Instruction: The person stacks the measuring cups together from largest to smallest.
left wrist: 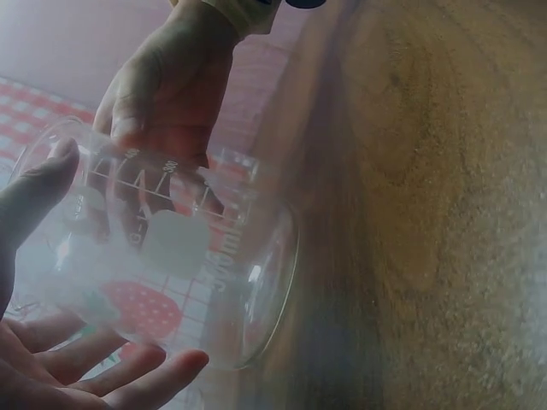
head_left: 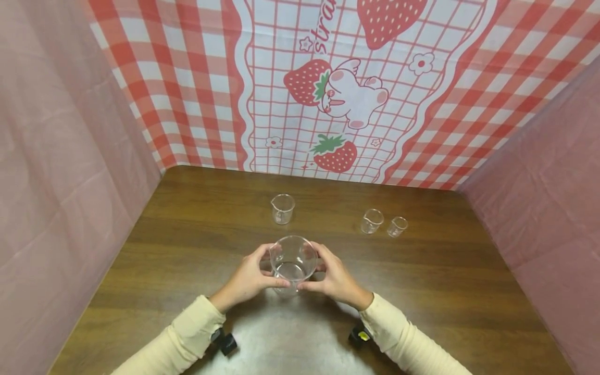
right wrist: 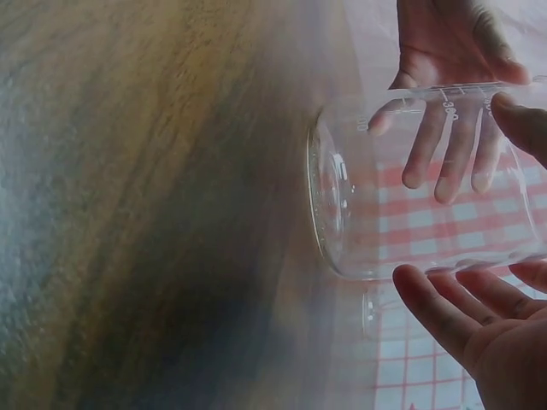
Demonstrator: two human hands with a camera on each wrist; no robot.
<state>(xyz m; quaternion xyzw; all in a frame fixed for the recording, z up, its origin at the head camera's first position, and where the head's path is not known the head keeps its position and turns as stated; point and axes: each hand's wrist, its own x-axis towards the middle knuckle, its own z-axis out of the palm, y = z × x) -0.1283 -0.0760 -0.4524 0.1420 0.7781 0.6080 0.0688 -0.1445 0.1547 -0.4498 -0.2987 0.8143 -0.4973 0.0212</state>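
A large clear glass beaker [head_left: 293, 271] is held upright between both hands near the middle of the table. My left hand [head_left: 253, 273] grips its left side, thumb in front and fingers spread round the back. From the right, my right hand [head_left: 335, 276] grips it the same way, the two thumbs nearly meeting at the front. White graduation marks and a blank white patch on the beaker [left wrist: 175, 243] show in the left wrist view. Its base [right wrist: 320, 196] is close over the table in the right wrist view. Through the glass I see fingers of the opposite hand.
Behind the hands stands a small glass beaker [head_left: 283, 211]. Two smaller ones, a beaker [head_left: 372, 222] and a tiny beaker [head_left: 397, 227], stand side by side farther right. The wooden table [head_left: 445, 291] meets a strawberry-print cloth [head_left: 201, 104] at the back and pink curtains at both sides.
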